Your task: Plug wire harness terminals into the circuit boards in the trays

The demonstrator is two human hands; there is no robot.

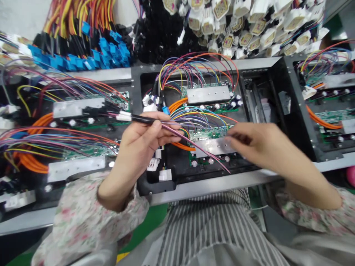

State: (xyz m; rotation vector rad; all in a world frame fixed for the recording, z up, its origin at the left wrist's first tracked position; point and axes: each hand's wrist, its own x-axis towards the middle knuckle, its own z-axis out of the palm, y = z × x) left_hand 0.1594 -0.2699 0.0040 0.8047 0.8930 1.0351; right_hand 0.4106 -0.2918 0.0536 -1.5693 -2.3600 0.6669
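Note:
My left hand (142, 142) is closed around a wire harness (142, 119) in a black sleeve. White connectors sit at the harness's left end, and loose pink and purple wires trail down to the right across the lower circuit board (203, 133). My right hand (255, 142) is at that board's right end, thumb and fingers curled together; whatever they may hold is hidden. Thin coloured wires arch from the board toward the left hand. Behind it in the same black tray (180, 177) lies an upper circuit board (235, 100) with a silver metal plate (208, 94).
Similar trays with wired boards stand left, including a silver plate (76, 169), and right, with orange cables (323, 120). Blue connectors (102, 51) on orange and yellow wires hang at the back left; white connectors (240, 22) crowd the back right. A metal rail (222, 186) runs along the front.

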